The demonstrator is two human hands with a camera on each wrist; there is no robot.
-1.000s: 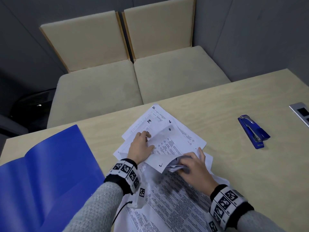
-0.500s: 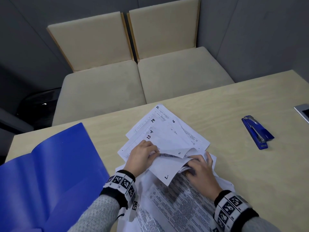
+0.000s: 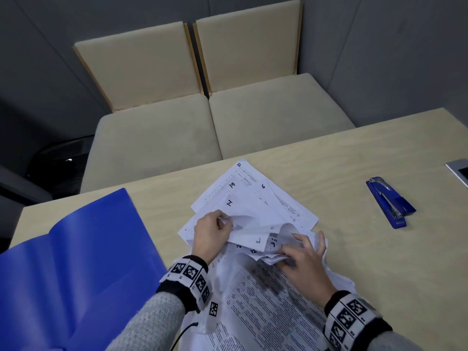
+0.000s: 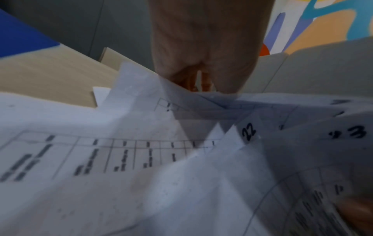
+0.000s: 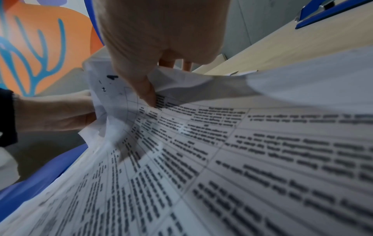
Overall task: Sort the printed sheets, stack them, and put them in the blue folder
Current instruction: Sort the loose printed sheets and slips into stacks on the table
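Pinching a curled white sheet (image 3: pixel 249 233) between thumb and fingers, the left hand (image 3: pixel 211 234) sits just left of the frame's centre in the head view, its grip narrow and closed on that paper's edge. The right hand (image 3: pixel 305 257), lower right of centre, has its fingers spread over a bunch of crumpled sheet corners (image 3: pixel 274 253) while the thumb presses into them; in the right wrist view the thumb (image 5: pixel 146 91) pins a printed page (image 5: pixel 222 159) from above, so this grip too is holding paper. The loose white printed sheets (image 3: pixel 255 198) lie fanned over the pale wooden surface (image 3: pixel 354 153) in the middle of the frame, with handwritten numbers 21, 19, 14 and 6 showing at their corners; the left wrist view shows corners marked 22 and 3. More pages of dense text (image 3: pixel 266 307) spread toward the bottom edge between the two grey sleeves. The open blue plastic folder (image 3: pixel 76 262) lies flat at the lower left, just beside the sheets and holding none that can be seen. A blue stapler (image 3: pixel 390 201) rests at the right, well apart from the papers. Two beige cushioned seats (image 3: pixel 215 122) fill the upper middle beyond the surface.
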